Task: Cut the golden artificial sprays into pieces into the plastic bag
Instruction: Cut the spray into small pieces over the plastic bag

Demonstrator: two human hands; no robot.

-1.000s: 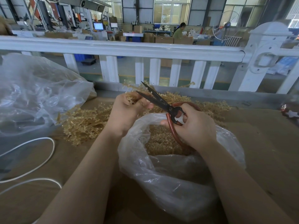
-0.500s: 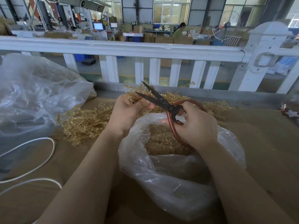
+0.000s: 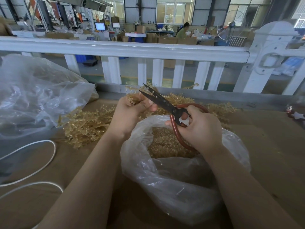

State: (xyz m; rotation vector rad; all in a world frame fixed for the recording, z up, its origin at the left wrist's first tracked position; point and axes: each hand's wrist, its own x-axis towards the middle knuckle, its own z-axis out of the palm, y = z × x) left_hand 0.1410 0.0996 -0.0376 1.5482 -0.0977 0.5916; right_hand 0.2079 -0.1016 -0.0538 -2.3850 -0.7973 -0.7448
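Holding a golden spray (image 3: pixel 132 98) bunched in our left hand (image 3: pixel 130 113), we keep its stems pointing up and away, just left of the scissors (image 3: pixel 161 101), whose blades gape around the tips; our right hand (image 3: pixel 198 128) grips the red handles above the plastic bag (image 3: pixel 181 179), where beaded, straw-coloured pieces lie

A brown cardboard-covered table (image 3: pixel 272 146) is carrying everything, running up to a white railing (image 3: pixel 125 50) at its far edge. An open plastic bag (image 3: pixel 173 182) holding cut golden pieces is sitting at its middle, with a heap of golden sprays (image 3: pixel 82 126) lying just beyond and to the left. A larger crumpled clear bag (image 3: pixel 36 96) and a looping white cord (image 3: pixel 38 164) are lying at the left, and a small red-and-white figure (image 3: pixel 295 114) is resting near the right edge.
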